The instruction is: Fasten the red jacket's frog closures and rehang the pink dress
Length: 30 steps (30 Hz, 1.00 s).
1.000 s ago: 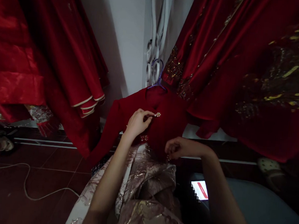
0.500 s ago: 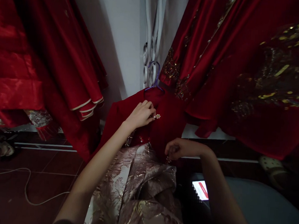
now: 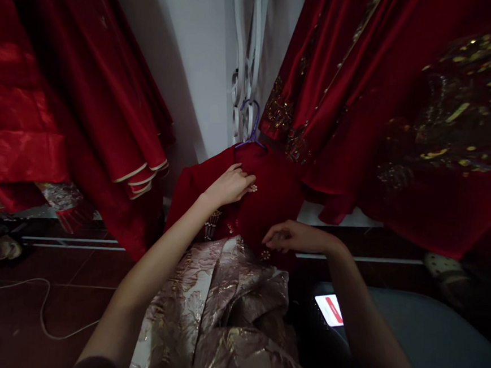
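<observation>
Currently | left hand [image 3: 229, 186] pinching pearl ornament [image 3: 253, 188] — at fingertips | right hand [image 3: 292, 236] curled — grip unclear

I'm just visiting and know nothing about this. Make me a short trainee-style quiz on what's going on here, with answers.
1. Multiple choice: what colour is the hanger? A green; B purple; C yellow.
2. True or false: the left hand, over the red garment, is nearer the hanger than the right hand.
3. Fill in: a lit ____ shows beside the right arm.

Key: 1 B; 2 true; 3 screen.
</observation>
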{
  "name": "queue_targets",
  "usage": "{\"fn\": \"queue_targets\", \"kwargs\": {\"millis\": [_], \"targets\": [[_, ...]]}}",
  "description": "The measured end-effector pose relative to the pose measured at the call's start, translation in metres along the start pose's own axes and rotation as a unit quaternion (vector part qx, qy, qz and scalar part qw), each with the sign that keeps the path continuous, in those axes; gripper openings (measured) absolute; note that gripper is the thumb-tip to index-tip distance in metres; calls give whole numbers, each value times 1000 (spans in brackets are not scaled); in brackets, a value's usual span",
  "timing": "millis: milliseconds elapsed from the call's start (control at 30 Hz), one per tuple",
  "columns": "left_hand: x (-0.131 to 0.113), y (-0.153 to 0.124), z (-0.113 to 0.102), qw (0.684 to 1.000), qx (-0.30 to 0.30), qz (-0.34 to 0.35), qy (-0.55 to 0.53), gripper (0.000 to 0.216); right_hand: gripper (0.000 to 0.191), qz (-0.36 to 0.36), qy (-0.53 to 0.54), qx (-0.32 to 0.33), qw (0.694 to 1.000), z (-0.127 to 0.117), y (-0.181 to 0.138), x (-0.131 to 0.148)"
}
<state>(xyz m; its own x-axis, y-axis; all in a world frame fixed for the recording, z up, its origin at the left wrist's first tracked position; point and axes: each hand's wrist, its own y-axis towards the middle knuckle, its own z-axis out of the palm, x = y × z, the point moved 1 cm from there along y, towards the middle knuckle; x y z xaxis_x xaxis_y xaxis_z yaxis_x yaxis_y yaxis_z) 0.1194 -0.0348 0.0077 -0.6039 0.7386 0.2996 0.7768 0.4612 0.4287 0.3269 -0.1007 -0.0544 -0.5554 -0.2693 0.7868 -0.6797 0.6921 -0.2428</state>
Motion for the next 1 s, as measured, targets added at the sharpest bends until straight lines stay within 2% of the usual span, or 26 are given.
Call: {"fn": "queue_targets", "kwargs": {"millis": [33, 100, 200, 267, 333, 433, 567, 633, 700, 800, 900, 1000], "targets": [[1, 0, 2, 1000, -2, 7, 13, 17, 41, -21, -8, -44, 999, -3, 3, 4], [1, 0, 5, 999, -6, 24, 40, 16, 37, -75, -13, -177, 981, -13, 13, 15], [-2, -1, 8, 996, -10, 48, 76, 23, 32, -156, 20, -386, 909, -33, 37, 38], [-3, -3, 8, 994, -12, 56, 92, 26, 34, -181, 45, -461, 868, -43, 56, 53], [-5, -5, 5, 993, -13, 50, 102, 26, 36, -179, 51, -486, 854, -49, 72, 65], [-6, -8, -1, 994, -11, 17, 110, 24, 42, -151, 27, -469, 870, -53, 88, 74], [-6, -10, -5, 995, -10, -31, 97, 23, 56, -106, 15, -465, 879, -58, 97, 70], [-6, -12, -4, 993, -12, -66, 95, 27, 67, -55, 14, -484, 873, -60, 101, 65], [-5, -15, -2, 986, -13, -134, 99, 28, 82, 7, 4, -520, 854, -59, 104, 60], [-4, -25, -1, 959, -34, -267, 89, 35, 96, 72, -24, -574, 815, -52, 109, 49], [0, -40, 1, 926, -75, -365, 68, 48, 97, 102, -62, -589, 799, -48, 110, 27], [8, -56, 8, 895, -113, -429, 35, 58, 86, 87, -105, -585, 799, -53, 105, -1]]}}
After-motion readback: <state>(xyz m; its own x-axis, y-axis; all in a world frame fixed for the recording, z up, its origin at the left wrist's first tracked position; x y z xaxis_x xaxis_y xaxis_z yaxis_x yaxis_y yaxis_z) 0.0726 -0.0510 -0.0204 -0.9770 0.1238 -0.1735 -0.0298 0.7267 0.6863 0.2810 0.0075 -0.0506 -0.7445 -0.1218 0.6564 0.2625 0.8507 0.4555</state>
